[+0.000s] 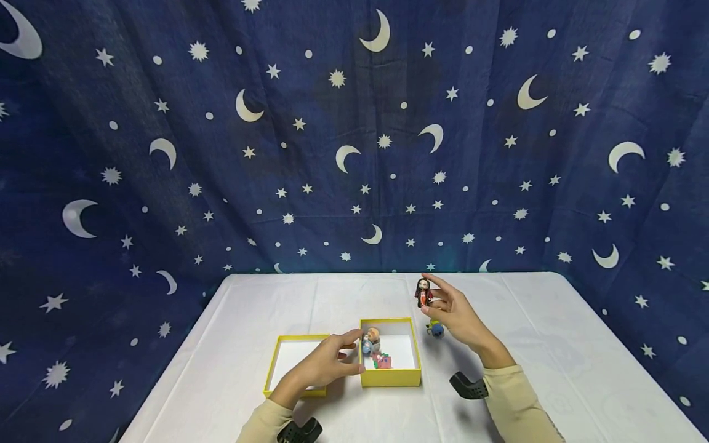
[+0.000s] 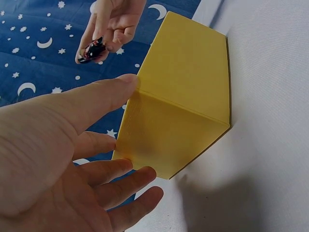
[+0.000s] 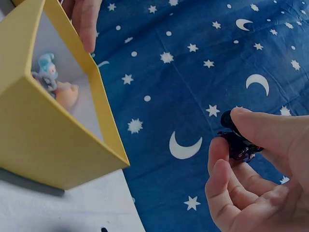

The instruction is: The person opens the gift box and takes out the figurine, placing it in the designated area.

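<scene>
Figurine (image 1: pixel 423 293) upright; pinched in right hand (image 1: pixel 455 311).

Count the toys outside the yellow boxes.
2: a dark-haired toy in the right hand, and a blue-and-yellow toy on the table, right of the deeper box. More may be hidden.

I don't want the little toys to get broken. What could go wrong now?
The right hand holds the long-haired figure up by its fingers, so it might slip and fall. The blue and yellow toy is beside the box, so that arm might bump it. The left hand is at the edge of the yellow box, so a push could jostle the toys inside.
</scene>
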A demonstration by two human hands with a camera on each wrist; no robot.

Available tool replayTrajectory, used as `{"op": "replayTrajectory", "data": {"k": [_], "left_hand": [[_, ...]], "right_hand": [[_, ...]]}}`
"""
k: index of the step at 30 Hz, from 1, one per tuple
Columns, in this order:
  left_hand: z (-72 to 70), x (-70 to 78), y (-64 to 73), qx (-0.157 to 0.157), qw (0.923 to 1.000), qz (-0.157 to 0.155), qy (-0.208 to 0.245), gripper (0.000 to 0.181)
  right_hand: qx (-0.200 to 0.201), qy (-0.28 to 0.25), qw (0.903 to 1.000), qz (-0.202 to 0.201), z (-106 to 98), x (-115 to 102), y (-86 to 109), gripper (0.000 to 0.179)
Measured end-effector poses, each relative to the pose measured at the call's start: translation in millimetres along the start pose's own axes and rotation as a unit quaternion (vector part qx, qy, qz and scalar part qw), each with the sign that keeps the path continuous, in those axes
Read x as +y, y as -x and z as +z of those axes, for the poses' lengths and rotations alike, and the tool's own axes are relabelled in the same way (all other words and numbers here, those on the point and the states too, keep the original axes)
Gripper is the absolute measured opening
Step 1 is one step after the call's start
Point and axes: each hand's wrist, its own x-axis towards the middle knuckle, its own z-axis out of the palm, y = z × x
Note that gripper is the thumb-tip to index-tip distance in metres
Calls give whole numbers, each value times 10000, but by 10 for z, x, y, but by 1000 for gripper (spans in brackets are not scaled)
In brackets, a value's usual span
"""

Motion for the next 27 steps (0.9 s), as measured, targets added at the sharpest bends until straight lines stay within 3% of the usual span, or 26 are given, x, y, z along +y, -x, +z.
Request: {"op": "replayTrajectory", "data": {"k": [12,27], "left_hand": [[4,-12,11,6,10000,-39,-20,71],[-2,-9,3,-36,9999,-81,-56,72]], "right_hand": [[111,119,9999,30,-165,13,63,72],[205,779,9967,-83,-347,71,98,70]]}}
